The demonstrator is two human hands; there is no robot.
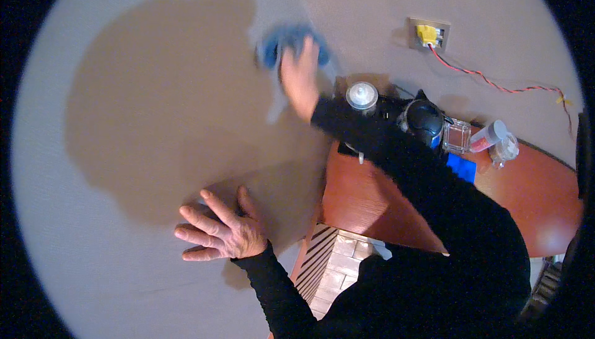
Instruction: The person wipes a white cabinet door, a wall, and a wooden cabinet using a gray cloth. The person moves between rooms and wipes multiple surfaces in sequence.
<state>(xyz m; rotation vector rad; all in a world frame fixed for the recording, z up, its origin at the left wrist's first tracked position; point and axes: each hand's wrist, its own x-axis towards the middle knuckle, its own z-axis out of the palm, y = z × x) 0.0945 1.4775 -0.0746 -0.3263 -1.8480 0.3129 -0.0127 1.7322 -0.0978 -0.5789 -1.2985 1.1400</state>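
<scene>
My right hand (298, 81) is raised against the pale wall (107, 264), close to the corner where two walls meet. It holds a blue cloth (273, 49); both are blurred, so the cloth's folds and edges are hard to make out. Lower down, my left hand (223, 234) rests on the same wall with its fingers spread and nothing in it. A large head-shaped shadow covers much of the wall between and left of the hands.
Under my right arm is a reddish-brown wooden countertop (353, 195). Along its back stand a lidded jar (362, 95), a black-lidded kettle (424, 116), a clear container (457, 136) and a shaker (488, 135). A yellow plug (426, 34) with a twisted red-black wire sits in the wall socket.
</scene>
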